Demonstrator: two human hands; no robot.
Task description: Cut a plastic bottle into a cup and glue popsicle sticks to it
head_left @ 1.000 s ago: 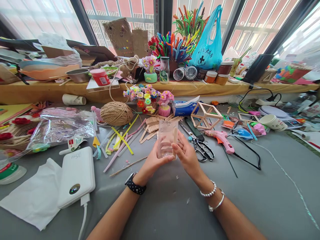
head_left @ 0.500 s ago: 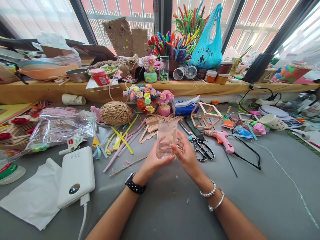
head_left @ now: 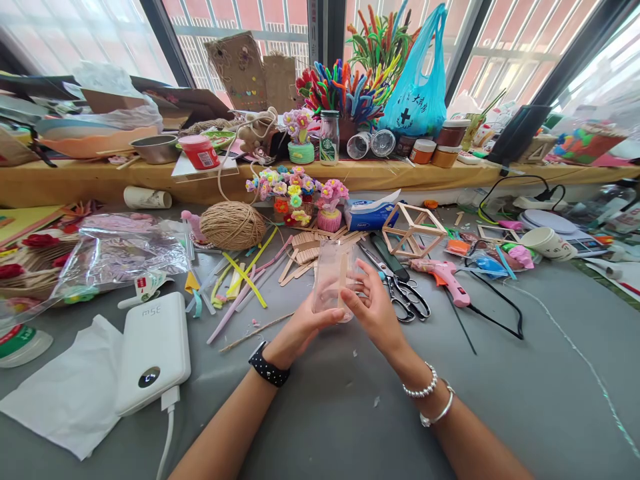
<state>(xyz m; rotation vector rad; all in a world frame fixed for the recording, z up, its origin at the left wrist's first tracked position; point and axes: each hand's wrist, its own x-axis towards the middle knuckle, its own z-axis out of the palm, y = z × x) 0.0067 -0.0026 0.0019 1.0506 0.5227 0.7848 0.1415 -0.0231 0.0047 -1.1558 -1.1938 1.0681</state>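
A clear plastic cup (head_left: 331,270) stands upright above the grey table, and both hands are on it. My left hand (head_left: 300,327) grips its lower left side. My right hand (head_left: 374,308) presses a flat wooden stick (head_left: 343,275) upright against the cup's right wall with its fingers. A pile of the same wooden sticks (head_left: 305,248) lies just behind the cup. Scissors (head_left: 397,283) and a pink glue gun (head_left: 445,276) lie to the right of my right hand.
A ball of twine (head_left: 233,226), pipe-cleaner flowers (head_left: 295,190) and a wooden stick cube (head_left: 413,230) sit behind the hands. A white power bank (head_left: 153,350) on tissue lies front left. The wooden shelf (head_left: 90,177) at the back is crowded with jars and craft supplies.
The wooden stick has shifted left across the cup's wall, from its right edge toward the middle. My right hand's fingers followed it. The cup and left hand stayed almost still.
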